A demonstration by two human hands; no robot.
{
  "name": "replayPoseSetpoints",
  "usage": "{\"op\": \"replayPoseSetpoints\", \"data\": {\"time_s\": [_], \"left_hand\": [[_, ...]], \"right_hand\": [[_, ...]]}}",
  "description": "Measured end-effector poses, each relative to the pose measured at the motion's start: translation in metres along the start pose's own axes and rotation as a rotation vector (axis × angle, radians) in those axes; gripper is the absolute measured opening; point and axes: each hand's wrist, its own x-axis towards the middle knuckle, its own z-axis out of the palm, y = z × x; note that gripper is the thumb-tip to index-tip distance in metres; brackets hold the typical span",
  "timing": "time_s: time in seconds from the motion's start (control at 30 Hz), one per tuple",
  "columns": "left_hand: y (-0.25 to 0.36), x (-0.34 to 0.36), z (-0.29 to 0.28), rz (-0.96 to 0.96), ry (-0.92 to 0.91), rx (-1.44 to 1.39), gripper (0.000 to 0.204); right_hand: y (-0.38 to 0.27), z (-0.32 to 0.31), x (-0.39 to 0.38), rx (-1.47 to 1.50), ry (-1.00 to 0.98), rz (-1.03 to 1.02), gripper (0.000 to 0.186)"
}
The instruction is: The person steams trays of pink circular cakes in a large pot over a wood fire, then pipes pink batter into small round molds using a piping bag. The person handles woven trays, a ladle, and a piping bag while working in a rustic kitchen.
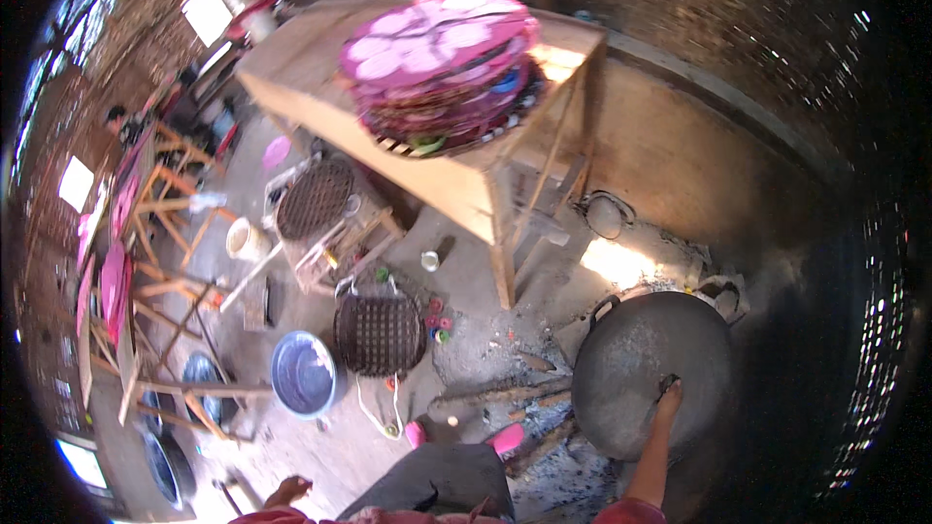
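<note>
A large dark round wok with loop handles sits low on the right, its inside grey and dusty-looking. My right hand reaches down into it, closed on a small dark thing that is too blurred to name. Away from the wok, at the lower left, my left hand hovers over the floor with its fingers partly apart and nothing visible in them. Firewood sticks and ash lie beside and below the wok.
A wooden table carries a stack of round pink-patterned trays. A dark woven basket, a blue basin and a white bucket stand on the floor. Wooden racks line the left, where another person is visible.
</note>
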Motion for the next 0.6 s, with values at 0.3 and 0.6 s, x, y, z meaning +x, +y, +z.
{"op": "replayPoseSetpoints", "data": {"time_s": [0.3,0.6], "left_hand": [[0.048,0.007,0.121,0.551,-0.108,0.117,0.038],[0.004,0.005,0.165,0.724,-0.193,0.48,0.044]], "right_hand": [[-0.097,0.053,-0.21,0.183,-0.026,-0.088,0.022],[-0.098,0.217,-0.395,0.109,-0.456,-0.295,0.034]]}}
